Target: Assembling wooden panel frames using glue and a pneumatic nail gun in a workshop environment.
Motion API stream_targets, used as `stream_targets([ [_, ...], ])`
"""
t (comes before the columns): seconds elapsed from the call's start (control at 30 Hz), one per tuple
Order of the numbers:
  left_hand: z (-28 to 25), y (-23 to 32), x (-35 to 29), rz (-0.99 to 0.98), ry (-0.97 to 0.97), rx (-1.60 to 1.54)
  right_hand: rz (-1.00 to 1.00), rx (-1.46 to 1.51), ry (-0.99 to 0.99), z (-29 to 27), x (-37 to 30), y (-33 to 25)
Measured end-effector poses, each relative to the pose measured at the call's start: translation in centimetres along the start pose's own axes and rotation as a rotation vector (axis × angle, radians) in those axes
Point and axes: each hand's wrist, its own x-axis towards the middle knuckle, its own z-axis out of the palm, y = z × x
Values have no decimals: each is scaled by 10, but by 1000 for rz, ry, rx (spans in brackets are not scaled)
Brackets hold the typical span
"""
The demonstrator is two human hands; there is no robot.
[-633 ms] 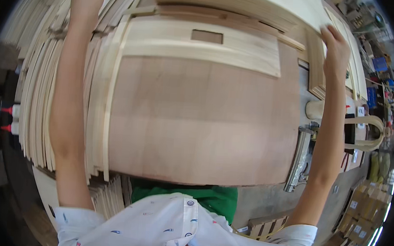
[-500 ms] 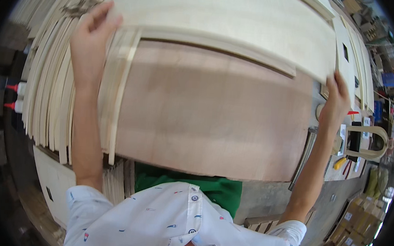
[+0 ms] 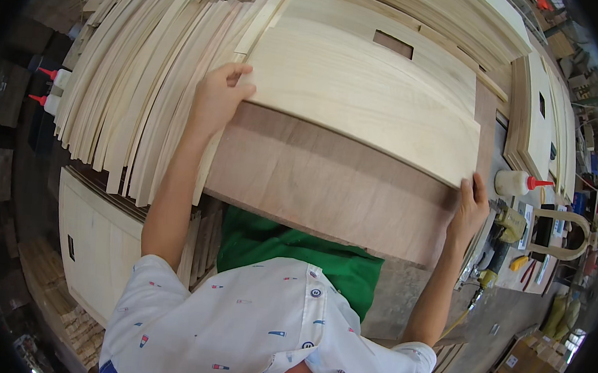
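Observation:
A pale wooden panel (image 3: 360, 101) lies low over the brown board (image 3: 327, 178) in front of me, its near edge sloping down to the right. At its near left corner my left hand (image 3: 220, 98) grips the edge between thumb and fingers. My right hand (image 3: 469, 211) is closed at the near right corner, fingertips on the edge. Just beyond it is another pale panel (image 3: 325, 15) with a rectangular cutout, partly covered by the held one. A pale wooden strip (image 3: 263, 19) runs along the left side.
Many long wooden strips (image 3: 136, 85) are stacked at the left. On the right stand a glue bottle (image 3: 514, 183) with a red tip, a nail gun (image 3: 507, 229) with a hose, and a stack of panels (image 3: 531, 119). Cardboard boxes (image 3: 522, 365) sit at the lower right.
The held panel has come down and nearer to me, uncovering the panel with the cutout behind it. Both hands moved nearer with it, and my view has shifted.

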Motion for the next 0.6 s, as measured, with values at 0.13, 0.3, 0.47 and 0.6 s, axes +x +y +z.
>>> stream_targets([
  [0.13, -5, -8, 14, 97, -22, 71, -6, -33, -8, 3, 12, 4],
  [0.3, -12, 11, -26, 97, 131, 55, -50, -105, 35, -6, -15, -14],
  [0.47, -24, 7, -125, -35, 112, 115, 95, -256, 96, -47, -93, -16],
  [0.6, -25, -6, -157, -38, 43, 224, 121, -224, 76, -66, -129, 10],
])
